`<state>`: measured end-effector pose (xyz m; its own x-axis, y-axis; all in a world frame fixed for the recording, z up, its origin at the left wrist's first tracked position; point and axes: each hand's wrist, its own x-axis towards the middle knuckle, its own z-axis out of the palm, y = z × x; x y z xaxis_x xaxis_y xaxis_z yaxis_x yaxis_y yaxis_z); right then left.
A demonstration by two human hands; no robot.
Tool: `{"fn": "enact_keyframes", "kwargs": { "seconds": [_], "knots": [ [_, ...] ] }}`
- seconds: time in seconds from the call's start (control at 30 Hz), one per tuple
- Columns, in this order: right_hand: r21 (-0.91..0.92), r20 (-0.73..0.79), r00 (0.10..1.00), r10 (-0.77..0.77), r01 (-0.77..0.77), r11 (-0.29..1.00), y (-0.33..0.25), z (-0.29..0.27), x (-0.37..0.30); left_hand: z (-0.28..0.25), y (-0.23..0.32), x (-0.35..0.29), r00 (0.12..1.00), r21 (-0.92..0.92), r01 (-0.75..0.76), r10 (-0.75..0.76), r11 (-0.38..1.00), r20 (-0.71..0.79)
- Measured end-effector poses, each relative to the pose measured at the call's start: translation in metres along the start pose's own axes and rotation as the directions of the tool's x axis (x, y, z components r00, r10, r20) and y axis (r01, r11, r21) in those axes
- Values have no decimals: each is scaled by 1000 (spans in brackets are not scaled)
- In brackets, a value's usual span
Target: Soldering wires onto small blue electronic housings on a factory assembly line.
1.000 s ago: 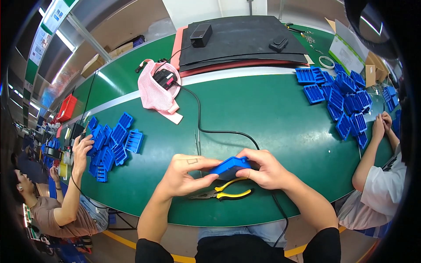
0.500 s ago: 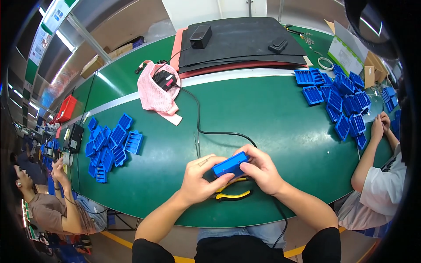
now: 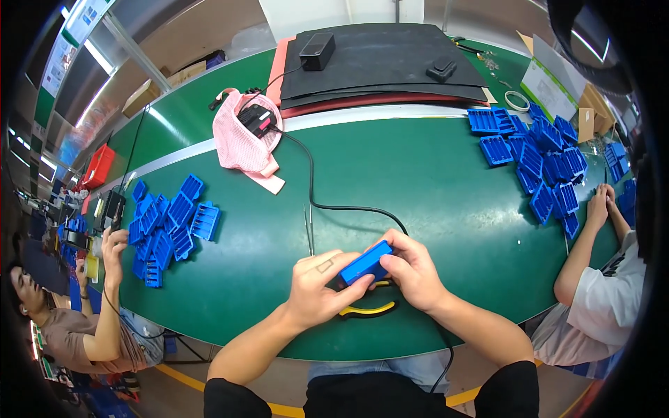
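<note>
Over the last second, the small rectangular blue plastic box (image 3: pixel 365 263) had been turned so a long, smooth side showed, and the left hand (image 3: pixel 315 289) had shifted right, closer to the right hand (image 3: pixel 418 273). Both hands had their fingers clamped on the box, one at each end, holding it tilted above the near middle of the green table (image 3: pixel 432 167). Partly hidden under them lay pliers with yellow-and-black handles (image 3: pixel 369 311). Just beyond the left hand lay slim metal tweezers (image 3: pixel 309 230), and a black cable (image 3: pixel 348 207) ran across from a pink mesh cloth pouch (image 3: pixel 233 150) farther off. A heap of blue slotted trays (image 3: pixel 164 226) sat to the left, where a co-worker's raised hand (image 3: pixel 113 252) was close by; a second heap of blue trays (image 3: pixel 542 164) sat far right. Stacked black sheets (image 3: pixel 383 70) lay at the far side.
</note>
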<state>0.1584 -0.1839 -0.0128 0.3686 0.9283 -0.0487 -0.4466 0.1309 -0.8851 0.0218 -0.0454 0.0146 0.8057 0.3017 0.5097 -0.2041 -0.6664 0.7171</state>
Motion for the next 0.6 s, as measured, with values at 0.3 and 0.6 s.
{"fn": "enact_keyframes", "kwargs": {
  "seconds": [0.3, 0.6],
  "knots": [
    [-73, -5, 995, -99, 99, 992, 6, 1, 1, 4, -6, -1, 987, 38, -137, 139, 990, -78],
    [-12, 29, 986, -166, 166, 986, 5, 4, -5, 6, -5, -4, 956, 186, -260, 280, 948, -87]
  ]
}}
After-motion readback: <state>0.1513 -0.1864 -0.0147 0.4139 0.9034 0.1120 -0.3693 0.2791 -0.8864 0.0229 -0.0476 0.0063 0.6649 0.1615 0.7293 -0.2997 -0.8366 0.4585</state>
